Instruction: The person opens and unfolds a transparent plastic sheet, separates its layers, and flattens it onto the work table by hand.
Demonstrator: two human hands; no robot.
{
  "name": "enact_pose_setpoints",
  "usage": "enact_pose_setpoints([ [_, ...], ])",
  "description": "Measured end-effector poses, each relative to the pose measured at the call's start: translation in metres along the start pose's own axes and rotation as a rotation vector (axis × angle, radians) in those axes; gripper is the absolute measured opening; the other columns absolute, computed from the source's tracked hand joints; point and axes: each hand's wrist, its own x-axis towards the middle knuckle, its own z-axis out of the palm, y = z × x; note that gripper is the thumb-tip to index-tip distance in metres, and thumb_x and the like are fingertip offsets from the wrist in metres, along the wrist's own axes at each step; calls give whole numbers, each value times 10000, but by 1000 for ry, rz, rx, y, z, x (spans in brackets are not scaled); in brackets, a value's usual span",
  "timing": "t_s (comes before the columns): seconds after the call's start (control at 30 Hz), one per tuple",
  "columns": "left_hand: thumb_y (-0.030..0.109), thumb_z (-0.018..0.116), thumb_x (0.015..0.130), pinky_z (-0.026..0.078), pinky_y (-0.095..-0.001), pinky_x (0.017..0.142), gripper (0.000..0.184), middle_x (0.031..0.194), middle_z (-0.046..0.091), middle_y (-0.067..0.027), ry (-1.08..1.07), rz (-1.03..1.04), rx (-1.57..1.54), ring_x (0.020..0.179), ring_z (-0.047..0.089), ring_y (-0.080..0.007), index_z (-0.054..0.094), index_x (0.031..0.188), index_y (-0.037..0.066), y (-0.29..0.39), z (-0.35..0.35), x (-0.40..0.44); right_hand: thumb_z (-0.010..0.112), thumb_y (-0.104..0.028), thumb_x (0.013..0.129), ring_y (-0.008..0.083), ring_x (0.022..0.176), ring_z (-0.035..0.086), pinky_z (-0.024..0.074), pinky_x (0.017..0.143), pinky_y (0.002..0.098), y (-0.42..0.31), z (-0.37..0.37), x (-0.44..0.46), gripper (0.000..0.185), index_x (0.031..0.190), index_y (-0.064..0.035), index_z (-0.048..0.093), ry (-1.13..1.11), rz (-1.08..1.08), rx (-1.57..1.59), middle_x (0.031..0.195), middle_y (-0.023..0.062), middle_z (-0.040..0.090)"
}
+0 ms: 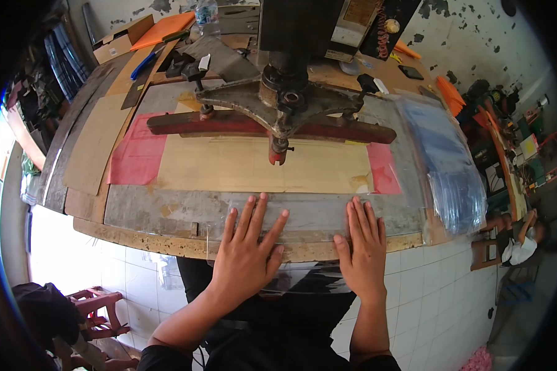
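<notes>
Both hands lie flat on a clear plastic sheet (309, 213) at the front edge of the work table. My left hand (247, 250) has its fingers spread, with the tips close to a cream-coloured board (260, 164). To its right, my right hand (362, 244) rests with fingers stretched forward and the thumb apart. Part of the sheet hangs past the table edge toward my body. Above the board stands a press head (278, 105) with a long red bar (241, 125). Pink pieces (139, 148) show at both ends of the board.
A stack of clear bluish plastic sheets (449, 167) lies at the right. Brown cardboard (93, 145) covers the left side, near a blue-handled cutter (143, 65). A phone (410, 72) lies at the back right. Other people sit at the lower left and far right, beyond the table.
</notes>
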Motion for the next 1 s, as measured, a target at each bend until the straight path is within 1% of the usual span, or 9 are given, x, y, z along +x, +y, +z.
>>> enact_pose_setpoints([
  [0.1, 280, 614, 1023, 234, -636, 1313, 655, 1757, 324, -278, 5, 17, 21, 1636, 306, -453, 497, 1652, 139, 0, 0, -1, 551, -383, 1126, 381, 1597, 418, 302, 1273, 639, -2, 3, 0, 614, 1641, -54, 493, 34, 9, 2, 1719, 132, 475],
  [0.27, 290, 619, 1024, 231, -645, 1311, 642, 1756, 330, -275, 16, 16, 13, 1633, 312, -455, 515, 1640, 141, 0, 1, -1, 617, -349, 1077, 398, 1589, 421, 314, 1260, 637, -3, 8, -2, 621, 1625, -72, 521, 98, 29, -5, 1722, 170, 453],
  [0.37, 295, 621, 1025, 230, -642, 1313, 636, 1756, 331, -274, 24, 11, 11, 1637, 309, -449, 524, 1634, 141, 0, 2, -2, 629, -348, 1068, 400, 1590, 417, 308, 1262, 635, -4, 8, -2, 619, 1618, -81, 533, 91, 39, -2, 1722, 179, 445],
  [0.67, 313, 626, 1033, 238, -636, 1312, 620, 1751, 359, -253, 59, 2, -2, 1641, 316, -431, 542, 1622, 139, -1, 5, -2, 641, -331, 1060, 385, 1590, 423, 302, 1266, 621, -5, 9, -1, 606, 1608, -88, 549, 101, 47, -1, 1723, 158, 458],
  [1.0, 318, 631, 1028, 246, -642, 1305, 620, 1751, 360, -253, 66, 9, -3, 1641, 317, -430, 551, 1615, 136, -2, 6, -2, 640, -322, 1060, 374, 1601, 409, 280, 1287, 621, -6, 10, -2, 598, 1606, -94, 555, 98, 58, -8, 1724, 147, 458],
])
